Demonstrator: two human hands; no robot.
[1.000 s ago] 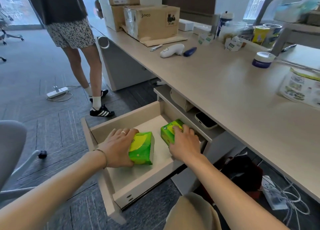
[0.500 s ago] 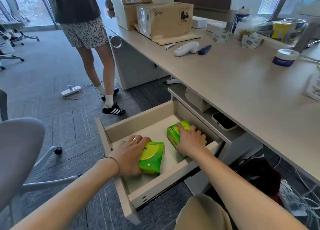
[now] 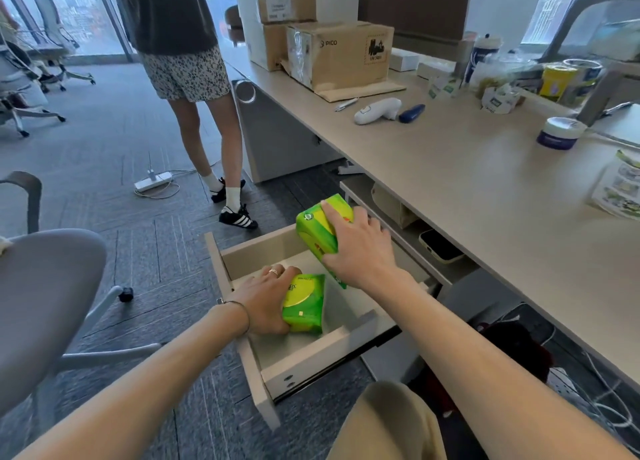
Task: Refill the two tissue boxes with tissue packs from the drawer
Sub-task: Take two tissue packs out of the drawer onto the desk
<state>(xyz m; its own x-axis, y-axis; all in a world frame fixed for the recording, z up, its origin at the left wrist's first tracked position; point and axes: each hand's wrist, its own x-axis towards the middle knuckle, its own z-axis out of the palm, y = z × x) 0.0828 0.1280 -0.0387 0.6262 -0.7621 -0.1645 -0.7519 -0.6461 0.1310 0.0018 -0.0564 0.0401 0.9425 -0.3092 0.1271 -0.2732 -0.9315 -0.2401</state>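
My right hand (image 3: 360,248) clamps one green plastic tissue pack (image 3: 317,232) above the open beige drawer (image 3: 311,362); my left hand (image 3: 266,300) grips another green pack (image 3: 304,305) inside. A brown cardboard box (image 3: 341,56) reads "PICO" on the beige desk (image 3: 485,189); grey carpet below.

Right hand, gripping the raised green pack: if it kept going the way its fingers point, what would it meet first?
Probably the shelf under the desk. The right hand holds its tissue pack above the drawer, fingers aimed up and away toward the desk edge. Depth is unclear; it might clear the shelf front.
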